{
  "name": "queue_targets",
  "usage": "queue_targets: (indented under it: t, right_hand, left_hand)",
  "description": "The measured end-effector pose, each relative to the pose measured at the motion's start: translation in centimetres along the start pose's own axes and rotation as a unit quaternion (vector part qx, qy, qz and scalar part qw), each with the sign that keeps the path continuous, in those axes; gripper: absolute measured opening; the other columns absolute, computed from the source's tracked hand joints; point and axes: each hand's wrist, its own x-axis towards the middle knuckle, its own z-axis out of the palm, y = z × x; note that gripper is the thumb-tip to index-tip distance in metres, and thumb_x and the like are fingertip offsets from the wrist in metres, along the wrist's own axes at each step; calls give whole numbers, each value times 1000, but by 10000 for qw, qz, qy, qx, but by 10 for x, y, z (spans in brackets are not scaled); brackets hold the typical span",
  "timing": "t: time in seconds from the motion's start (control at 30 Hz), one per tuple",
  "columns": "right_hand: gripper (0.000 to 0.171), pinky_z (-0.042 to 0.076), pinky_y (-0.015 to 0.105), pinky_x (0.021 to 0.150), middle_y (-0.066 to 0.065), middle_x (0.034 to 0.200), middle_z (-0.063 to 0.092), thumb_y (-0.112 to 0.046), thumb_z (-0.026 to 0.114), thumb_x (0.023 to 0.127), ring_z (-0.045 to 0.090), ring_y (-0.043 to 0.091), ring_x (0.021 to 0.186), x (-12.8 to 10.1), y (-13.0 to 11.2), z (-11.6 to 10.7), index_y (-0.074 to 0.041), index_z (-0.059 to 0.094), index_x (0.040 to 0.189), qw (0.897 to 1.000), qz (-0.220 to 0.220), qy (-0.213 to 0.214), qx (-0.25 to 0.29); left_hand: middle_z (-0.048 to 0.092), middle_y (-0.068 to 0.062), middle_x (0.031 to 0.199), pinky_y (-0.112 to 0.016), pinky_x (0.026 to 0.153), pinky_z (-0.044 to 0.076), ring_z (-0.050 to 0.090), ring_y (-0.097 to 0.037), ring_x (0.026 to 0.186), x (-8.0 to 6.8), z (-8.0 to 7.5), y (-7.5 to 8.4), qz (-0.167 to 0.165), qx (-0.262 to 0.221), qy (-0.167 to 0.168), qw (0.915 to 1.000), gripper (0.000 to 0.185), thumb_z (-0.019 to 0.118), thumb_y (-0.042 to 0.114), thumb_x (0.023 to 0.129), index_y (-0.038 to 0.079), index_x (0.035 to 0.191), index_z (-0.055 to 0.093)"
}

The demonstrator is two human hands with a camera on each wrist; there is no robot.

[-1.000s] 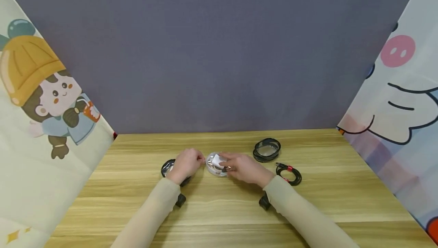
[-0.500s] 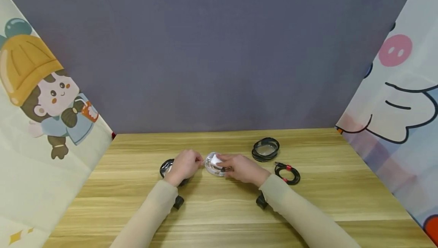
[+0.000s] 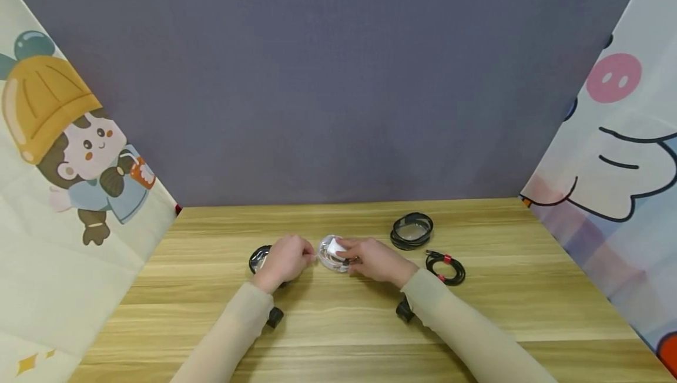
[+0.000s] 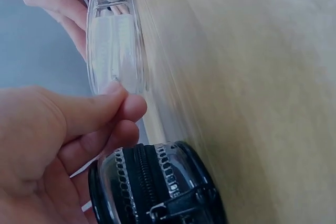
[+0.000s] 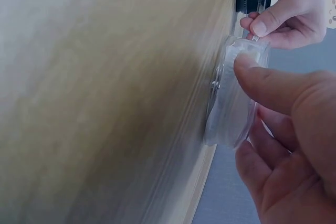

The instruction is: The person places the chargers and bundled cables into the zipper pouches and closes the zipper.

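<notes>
A small round clear pouch (image 3: 327, 261) stands on the table in the middle, with a white charger block (image 3: 333, 247) and a cable inside. My right hand (image 3: 378, 259) grips it, thumb on one face and fingers on the other, as the right wrist view shows. At its opposite edge my left hand (image 3: 288, 258) pinches a small pale tab (image 5: 255, 38) that looks like a zipper pull, between thumb and forefinger. Just beneath that hand sits a black-trimmed clear pouch (image 4: 144, 182) with a black zipper, partly hidden by the hand in the head view.
To the right lies a coiled black cable (image 3: 456, 278) with red ties. Another round black-rimmed clear pouch (image 3: 412, 231) stands behind it. A grey panel (image 3: 338, 89) rises at the table's back edge, and printed cloths hang on both sides.
My left fingertips have shifted slightly toward me along the clear pouch's edge. My right hand keeps its grip, and the other things lie where they were.
</notes>
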Motion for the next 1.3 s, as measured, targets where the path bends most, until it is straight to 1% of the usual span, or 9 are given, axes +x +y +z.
queue_targets:
  t: [0.23,0.33,0.5,0.67,0.87,1.07,1.17,1.3]
  right_hand:
    - [48,43,31,98,-3,148,33,-20,72,83,45,19,125,0,1,1,-17,57,128,10000,65,-21,72]
    - [48,44,30,96,-4,148,33,-20,72,83,46,19,124,0,2,2,-17,57,128,9999,76,2,112]
    - [48,45,29,95,-5,149,32,-21,72,84,46,18,124,0,2,3,-17,57,129,9998,135,10,164]
    - [47,43,31,97,-5,148,33,-21,72,84,43,19,126,1,2,3,-17,57,128,9996,168,49,211]
    - [47,43,32,98,-5,148,34,-21,72,83,43,19,127,2,3,5,-17,57,128,9994,190,92,262]
    - [48,43,31,97,-5,148,34,-21,72,83,43,19,126,2,4,6,-16,58,128,9993,190,108,318]
    - [48,43,31,98,-5,147,34,-21,73,82,44,19,126,2,4,6,-16,58,128,9993,171,133,296]
    - [49,43,32,97,-4,148,35,-24,72,83,45,20,126,1,3,5,-17,57,129,9994,156,185,263]
  left_hand:
    - [69,8,81,-30,69,51,61,-9,74,-4,0,4,281,-43,12,9996,4,72,20,82,17,82,75]
    - [68,9,80,-29,68,51,60,-8,72,-5,2,5,342,-85,37,9994,5,71,20,83,17,82,75]
    - [66,11,78,-29,67,49,58,-6,70,-8,6,9,288,-146,42,9995,5,71,21,83,18,81,75]
    - [65,11,76,-29,66,49,58,-7,70,-9,7,13,294,-149,96,9994,5,71,21,82,18,80,75]
    - [69,8,81,-30,69,51,61,-9,73,-8,10,16,329,-167,91,9993,4,72,18,82,16,83,75]
    - [68,8,79,-28,66,51,61,-8,71,-7,9,18,351,-186,64,9992,5,71,17,82,15,83,75]
    - [67,10,76,-28,64,50,58,-7,68,-7,9,17,280,-157,32,9995,5,71,19,82,17,83,75]
    - [66,11,76,-29,64,49,58,-7,68,-6,9,16,179,-118,35,9998,5,71,22,83,19,84,75]
